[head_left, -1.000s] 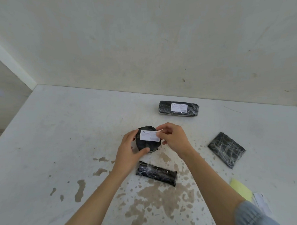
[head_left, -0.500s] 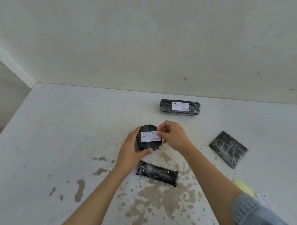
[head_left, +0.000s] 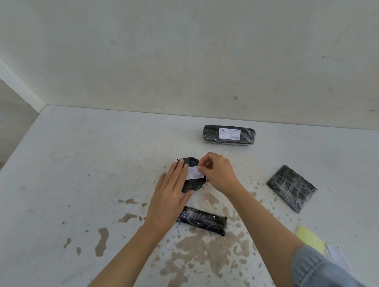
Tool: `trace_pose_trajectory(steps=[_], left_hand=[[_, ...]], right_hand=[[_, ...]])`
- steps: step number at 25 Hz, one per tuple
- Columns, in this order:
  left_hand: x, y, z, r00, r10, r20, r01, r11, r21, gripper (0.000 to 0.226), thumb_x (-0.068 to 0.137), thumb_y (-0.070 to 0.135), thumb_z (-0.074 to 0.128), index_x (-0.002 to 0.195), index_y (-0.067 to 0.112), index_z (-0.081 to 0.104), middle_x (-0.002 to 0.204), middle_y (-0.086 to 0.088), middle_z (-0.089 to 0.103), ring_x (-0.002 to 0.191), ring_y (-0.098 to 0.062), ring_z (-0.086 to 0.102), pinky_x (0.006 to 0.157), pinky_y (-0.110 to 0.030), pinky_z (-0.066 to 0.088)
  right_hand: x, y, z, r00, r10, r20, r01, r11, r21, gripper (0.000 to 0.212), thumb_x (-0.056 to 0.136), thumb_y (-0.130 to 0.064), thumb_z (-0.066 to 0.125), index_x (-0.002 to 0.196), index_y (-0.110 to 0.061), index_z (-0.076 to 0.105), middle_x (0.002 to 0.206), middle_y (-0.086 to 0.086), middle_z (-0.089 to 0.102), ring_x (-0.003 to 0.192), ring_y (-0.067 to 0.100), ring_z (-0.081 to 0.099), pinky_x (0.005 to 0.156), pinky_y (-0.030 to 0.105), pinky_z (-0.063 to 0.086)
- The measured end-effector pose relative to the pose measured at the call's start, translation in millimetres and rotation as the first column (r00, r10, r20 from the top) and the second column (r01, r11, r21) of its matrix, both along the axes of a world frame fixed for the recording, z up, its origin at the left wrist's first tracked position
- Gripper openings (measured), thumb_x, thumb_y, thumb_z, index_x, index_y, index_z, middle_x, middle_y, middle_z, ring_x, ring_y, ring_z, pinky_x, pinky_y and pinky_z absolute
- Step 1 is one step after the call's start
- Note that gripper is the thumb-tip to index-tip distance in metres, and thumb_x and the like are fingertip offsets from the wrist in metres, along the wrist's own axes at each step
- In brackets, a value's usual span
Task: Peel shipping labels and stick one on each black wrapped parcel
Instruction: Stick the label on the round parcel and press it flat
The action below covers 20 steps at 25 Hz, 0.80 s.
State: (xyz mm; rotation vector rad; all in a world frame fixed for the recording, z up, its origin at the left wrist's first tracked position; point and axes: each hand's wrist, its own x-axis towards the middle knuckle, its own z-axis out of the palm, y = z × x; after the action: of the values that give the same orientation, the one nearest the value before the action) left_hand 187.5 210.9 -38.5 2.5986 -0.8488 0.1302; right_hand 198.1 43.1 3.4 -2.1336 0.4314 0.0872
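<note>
White scuffed tabletop [head_left: 82,168] against a bare wall, brown stains near me. Left hand [head_left: 171,197] flat and open, fingers together, pressing down on the left half of the shipping label [head_left: 195,172] and the round parcel [head_left: 193,175] under it; holding nothing. Right hand [head_left: 217,174] curled, thumb and forefinger pinched on the label's right upper edge, at the parcel's right side. Label's long axis runs left-right between my two hands, so the smoothing stroke goes from left hand toward right. Round parcel sits mid-tabletop, directly under both hands. Outward: unlabelled long parcel [head_left: 202,220] just below my left wrist, nearest to the left hand. Unlabelled flat parcel [head_left: 292,188] well to the right, nearer the right hand. Labelled long parcel [head_left: 229,135] far side, done. Yellow backing sheet [head_left: 310,239] near my right sleeve, more labels likely there.
</note>
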Motion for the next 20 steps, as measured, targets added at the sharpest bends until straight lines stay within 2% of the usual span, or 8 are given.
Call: trace_pose_trajectory(steps=[4,8,11,16,19,20], left_hand=[[-1.9,-1.0,-5.9,1.0,0.006,-0.009,-0.004,0.986,0.169,0.061,0.097,0.046,0.019,0.139,0.006,0.038,0.146,-0.011,0.041,0.134,-0.024,0.041,0.102,-0.044,0.042],[-1.7,0.1,-9.2,1.0,0.01,0.0,-0.01,0.979,0.206,0.06,0.098,0.044,0.017,0.138,0.005,0.04,0.145,-0.011,0.042,0.134,-0.024,0.041,0.103,-0.044,0.041],[-1.6,-0.6,-8.4,1.0,0.017,-0.011,-0.014,0.971,0.24,0.062,0.099,0.045,0.012,0.138,0.006,0.041,0.145,-0.011,0.042,0.134,-0.023,0.041,0.102,-0.043,0.041],[-1.0,-0.6,-7.7,0.999,0.008,-0.039,0.002,0.971,0.238,0.06,0.095,0.044,0.026,0.137,0.006,0.043,0.145,-0.011,0.042,0.134,-0.023,0.04,0.103,-0.042,0.04],[-1.3,-1.3,-4.3,0.997,0.011,-0.074,0.004,0.978,0.207,0.059,0.1,0.043,0.016,0.137,0.007,0.044,0.145,-0.009,0.042,0.135,-0.022,0.038,0.104,-0.043,0.039],[-2.7,-2.9,-2.8,0.996,0.019,-0.089,-0.006,0.989,0.149,0.058,0.1,0.041,0.013,0.137,0.007,0.044,0.147,-0.008,0.04,0.136,-0.02,0.035,0.106,-0.042,0.037]], right_hand=[[-0.8,2.8,0.8,1.0,0.013,0.011,-0.013,0.998,-0.069,0.005,0.086,-0.005,0.061,0.087,-0.009,0.062,0.067,-0.008,0.053,0.062,0.007,0.05,0.059,0.016,0.045],[-1.4,7.3,1.6,0.999,0.043,0.022,-0.039,0.985,-0.171,0.008,0.087,-0.006,0.058,0.093,-0.006,0.062,0.078,0.001,0.06,0.073,0.014,0.055,0.069,0.028,0.05],[-2.1,9.6,2.5,0.997,0.074,0.009,-0.07,0.971,-0.229,0.011,0.085,-0.008,0.061,0.096,-0.006,0.06,0.083,0.003,0.059,0.077,0.016,0.053,0.069,0.027,0.046],[-3.8,12.3,0.2,0.993,0.119,-0.009,-0.116,0.945,-0.305,0.018,0.083,-0.014,0.066,0.097,-0.007,0.055,0.089,0.006,0.06,0.078,0.017,0.05,0.066,0.024,0.037],[-5.6,14.2,-0.5,0.99,0.138,0.022,-0.122,0.929,-0.349,0.019,0.083,-0.013,0.066,0.096,-0.007,0.054,0.086,0.005,0.056,0.077,0.018,0.047,0.065,0.024,0.035],[-6.5,14.7,-0.6,0.99,0.14,0.029,-0.12,0.927,-0.356,0.018,0.083,-0.013,0.066,0.095,-0.007,0.053,0.087,0.005,0.056,0.077,0.018,0.047,0.064,0.024,0.034]])
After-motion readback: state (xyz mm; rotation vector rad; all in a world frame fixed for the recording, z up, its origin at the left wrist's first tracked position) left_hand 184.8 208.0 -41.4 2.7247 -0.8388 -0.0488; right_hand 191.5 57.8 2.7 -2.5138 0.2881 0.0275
